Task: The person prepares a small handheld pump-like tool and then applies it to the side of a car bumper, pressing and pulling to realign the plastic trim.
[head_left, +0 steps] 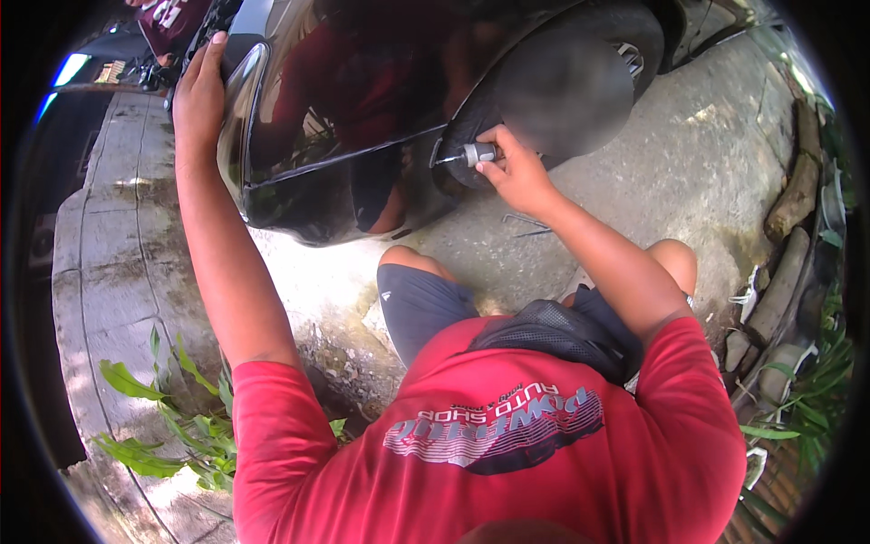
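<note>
Right hand (517,172) — fingers pinching a small grey tool (478,154) against the black fender (562,82); left hand (199,91) pressed flat, fingers together, on the glossy panel (317,118).

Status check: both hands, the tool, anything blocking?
Left hand flat on glossy black car body. Right hand grips small grey-handled tool, tip at wheel-arch edge. Nothing blocking.

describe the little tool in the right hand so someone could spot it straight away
Start at the glossy black vehicle body across the top. At its lower edge, the right hand grips a short screwdriver with a grey collar, its thin shaft pointing left into the panel seam.
</note>
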`<state>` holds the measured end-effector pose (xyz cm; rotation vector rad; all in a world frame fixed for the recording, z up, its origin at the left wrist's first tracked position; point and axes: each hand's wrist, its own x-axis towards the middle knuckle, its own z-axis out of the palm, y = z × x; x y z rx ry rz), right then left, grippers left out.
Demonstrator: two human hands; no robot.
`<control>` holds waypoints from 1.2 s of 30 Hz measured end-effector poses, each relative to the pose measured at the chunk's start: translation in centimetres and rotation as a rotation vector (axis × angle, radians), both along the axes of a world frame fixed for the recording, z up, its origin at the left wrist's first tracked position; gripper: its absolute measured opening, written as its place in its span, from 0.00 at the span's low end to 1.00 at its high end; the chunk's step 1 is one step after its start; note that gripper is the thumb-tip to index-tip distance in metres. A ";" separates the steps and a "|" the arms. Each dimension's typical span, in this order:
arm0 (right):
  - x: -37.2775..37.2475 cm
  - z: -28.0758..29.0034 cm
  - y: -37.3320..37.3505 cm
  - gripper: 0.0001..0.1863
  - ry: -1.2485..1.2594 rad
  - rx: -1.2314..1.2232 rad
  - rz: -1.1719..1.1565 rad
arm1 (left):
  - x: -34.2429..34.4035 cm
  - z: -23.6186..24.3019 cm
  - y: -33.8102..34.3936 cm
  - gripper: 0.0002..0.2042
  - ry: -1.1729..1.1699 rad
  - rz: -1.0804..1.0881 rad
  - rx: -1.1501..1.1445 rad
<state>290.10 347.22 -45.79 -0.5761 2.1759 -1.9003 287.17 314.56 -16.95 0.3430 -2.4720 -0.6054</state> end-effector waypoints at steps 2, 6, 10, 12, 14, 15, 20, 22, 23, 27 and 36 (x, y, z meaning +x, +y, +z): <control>0.4 0.7 0.2 0.19 0.303 0.252 -0.008 | -0.1 -0.1 -0.3 0.27 0.000 -0.006 -0.001; 1.6 1.4 -0.1 0.20 0.547 0.483 0.010 | -0.2 0.0 -1.0 0.27 -0.027 0.007 -0.012; 1.6 1.2 -0.6 0.19 0.688 0.472 -0.133 | -0.3 -0.1 -1.0 0.26 -0.030 -0.015 0.014; 1.3 1.4 -0.8 0.19 0.738 0.477 -0.148 | -0.4 -0.4 -1.7 0.26 -0.026 -0.034 0.040; 1.1 1.8 -0.8 0.19 0.766 0.484 -0.153 | -0.5 -0.4 -1.6 0.26 -0.009 -0.006 0.020; 1.2 1.9 -0.7 0.18 0.772 0.489 -0.147 | -0.6 -0.3 -1.6 0.26 0.000 0.008 0.010; 1.4 2.6 -0.8 0.19 0.559 0.606 -0.049 | -0.6 -0.5 -1.7 0.27 0.018 0.004 -0.004; 1.3 2.9 -1.2 0.19 0.543 0.674 -0.030 | -0.4 -0.5 -1.6 0.27 0.027 0.003 0.015; 1.3 2.7 -1.3 0.20 0.574 0.635 -0.061 | -0.4 -0.4 -1.8 0.27 0.029 -0.004 0.010; 1.4 3.2 -1.4 0.26 0.691 0.489 -0.143 | 0.1 0.3 -1.6 0.27 -0.023 -0.031 -0.035; 1.9 2.2 -1.3 0.17 0.573 0.603 -0.053 | 0.1 -1.2 -3.1 0.24 0.027 -0.100 -0.126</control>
